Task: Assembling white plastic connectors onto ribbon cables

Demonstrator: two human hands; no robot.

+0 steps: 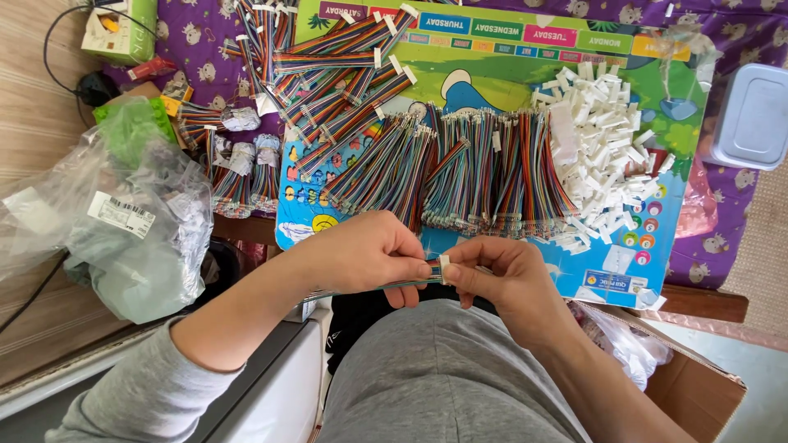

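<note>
My left hand pinches a flat multicoloured ribbon cable just below the front edge of a colourful board. My right hand grips a small white plastic connector at the cable's end, fingertips meeting those of the left hand. Right above both hands lies a row of several bundled ribbon cables on the board. A heap of loose white connectors sits on the board's right part.
More cable bundles spread across the upper left on a purple cloth. Crumpled clear plastic bags lie at the left. A grey lidded box stands at the right; an open cardboard box sits at lower right.
</note>
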